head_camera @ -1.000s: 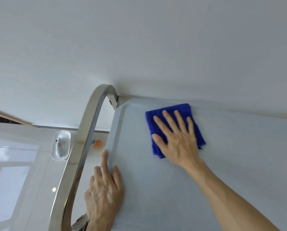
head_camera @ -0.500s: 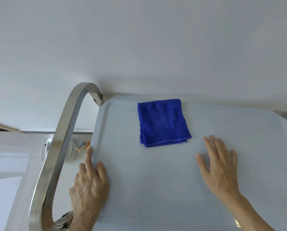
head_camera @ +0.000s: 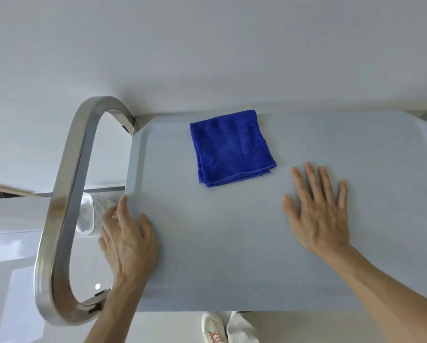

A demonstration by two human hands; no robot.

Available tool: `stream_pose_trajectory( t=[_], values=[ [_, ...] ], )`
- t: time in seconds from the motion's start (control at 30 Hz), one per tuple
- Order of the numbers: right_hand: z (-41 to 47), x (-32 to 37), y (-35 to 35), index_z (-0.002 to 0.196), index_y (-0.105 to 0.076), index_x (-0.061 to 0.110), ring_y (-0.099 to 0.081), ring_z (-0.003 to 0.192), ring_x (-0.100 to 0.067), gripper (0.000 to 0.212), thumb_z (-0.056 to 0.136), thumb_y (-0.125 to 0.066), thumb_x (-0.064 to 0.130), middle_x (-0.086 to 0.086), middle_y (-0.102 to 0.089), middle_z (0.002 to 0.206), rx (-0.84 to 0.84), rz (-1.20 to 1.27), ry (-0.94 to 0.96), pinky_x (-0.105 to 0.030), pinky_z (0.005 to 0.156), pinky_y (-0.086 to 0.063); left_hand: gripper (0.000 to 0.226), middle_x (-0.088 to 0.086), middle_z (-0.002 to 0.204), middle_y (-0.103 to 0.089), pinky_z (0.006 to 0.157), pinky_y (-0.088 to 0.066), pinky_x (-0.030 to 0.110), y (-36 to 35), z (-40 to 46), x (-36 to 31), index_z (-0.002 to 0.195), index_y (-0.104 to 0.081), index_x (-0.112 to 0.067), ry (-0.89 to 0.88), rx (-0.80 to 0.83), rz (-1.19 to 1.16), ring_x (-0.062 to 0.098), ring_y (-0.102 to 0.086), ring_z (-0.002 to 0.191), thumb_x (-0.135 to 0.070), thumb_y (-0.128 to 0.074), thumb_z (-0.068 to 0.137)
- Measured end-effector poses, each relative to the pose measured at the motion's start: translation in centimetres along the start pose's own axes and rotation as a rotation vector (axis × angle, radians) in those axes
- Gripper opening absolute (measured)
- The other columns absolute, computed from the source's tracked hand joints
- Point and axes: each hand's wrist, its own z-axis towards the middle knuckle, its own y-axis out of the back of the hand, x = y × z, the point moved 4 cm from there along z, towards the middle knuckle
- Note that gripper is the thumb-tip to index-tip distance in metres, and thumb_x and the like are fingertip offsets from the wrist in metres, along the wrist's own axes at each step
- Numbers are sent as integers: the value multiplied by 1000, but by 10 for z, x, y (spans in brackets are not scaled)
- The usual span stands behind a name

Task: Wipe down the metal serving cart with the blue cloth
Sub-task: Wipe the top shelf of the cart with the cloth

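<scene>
With the right hand (head_camera: 317, 214) flat and holding nothing, and the left hand (head_camera: 128, 240) flat on the cart (head_camera: 232, 256) edge, the cloth (head_camera: 229, 147) lies untouched beyond the fingertips, so wiping may stall.

This looks like a clean indoor service space, perhaps a dining or catering area, though the exact kind of room cannot be told. A metal serving cart (head_camera: 232, 243) with a polished steel handle (head_camera: 66, 194) stands against a plain white wall (head_camera: 207, 50). Below it lies a glossy white tiled floor (head_camera: 9, 243) that mirrors window light. A small white appliance (head_camera: 88, 216) sits on the floor beside the cart.
</scene>
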Motion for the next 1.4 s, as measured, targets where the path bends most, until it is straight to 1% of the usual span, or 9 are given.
stream_pose_trajectory(
  t=[0.23, 0.4, 0.5, 0.63, 0.8, 0.93, 1.07, 1.23, 1.4],
  values=[
    [-1, 1, 2, 158, -25, 25, -17, 154, -27, 69, 98, -19, 58, -3, -21, 166, -21, -12, 5, -59, 121, -10, 46, 14, 147, -44, 110, -32, 44, -34, 29, -158, 138, -54, -15, -640, 66, -157, 32, -41, 133, -19, -59, 93],
    [-2, -3, -5, 159, -20, 26, -17, 154, -26, 68, 99, -15, 59, -2, -19, 166, -38, -40, 9, -58, 122, -12, 60, 3, 166, -11, 121, -5, 55, -119, 59, -231, 157, -18, -29, -698, 315, 216, 31, -8, 151, -47, -32, 101],
    [2, -4, -6, 159, -19, 27, -17, 154, -26, 68, 99, -14, 59, -2, -20, 166, -38, -40, 10, -58, 122, -11, 63, 0, 167, -3, 119, 6, 59, -141, 61, -223, 158, -12, -30, -751, 287, 347, 32, 3, 153, -56, -18, 101],
    [3, -2, -4, 159, -21, 27, -16, 154, -26, 67, 99, -17, 58, -3, -20, 166, -41, -36, 18, -58, 122, -11, 70, 2, 167, -11, 123, -4, 53, -124, 34, -191, 159, -9, -21, -819, 218, 253, 25, -8, 153, -58, -22, 101],
    [7, -4, -3, 159, -21, 27, -12, 155, -24, 69, 99, -14, 59, -2, -18, 167, -36, -32, 18, -58, 122, -9, 66, 12, 159, -33, 122, -15, 50, -93, -50, -123, 150, -36, -3, -841, 250, 175, 23, -21, 151, -48, -36, 102],
    [8, -5, -4, 159, -16, 29, -8, 155, -22, 69, 99, -9, 61, 0, -13, 167, -40, -27, 23, -56, 123, -6, 70, 3, 163, -26, 120, -15, 58, -82, -99, -87, 154, -30, -12, -937, 299, 251, 20, -12, 153, -58, -31, 101],
    [10, -5, -3, 158, -21, 30, -13, 154, -23, 69, 97, -15, 61, 0, -18, 167, -51, -4, 9, -56, 123, -7, 73, 0, 164, -22, 120, -12, 56, -86, -67, -103, 156, -26, -16, -969, 298, 282, 18, -12, 153, -61, -29, 99],
    [16, -8, -3, 158, -19, 32, -9, 155, -20, 70, 96, -12, 63, 3, -15, 167, -40, 15, 4, -54, 124, -4, 72, 4, 167, -9, 122, 0, 53, -93, 18, -126, 158, -18, -25, -820, 276, 378, 22, -4, 154, -64, -24, 98],
    [17, -8, -2, 157, -23, 30, -14, 154, -23, 69, 96, -17, 60, 0, -19, 167, -68, 36, 17, -56, 123, -6, 69, 13, 165, -12, 119, -4, 63, -70, -12, -80, 156, -19, -35, -703, 225, 386, 35, -9, 152, -70, -21, 97]
  ],
)
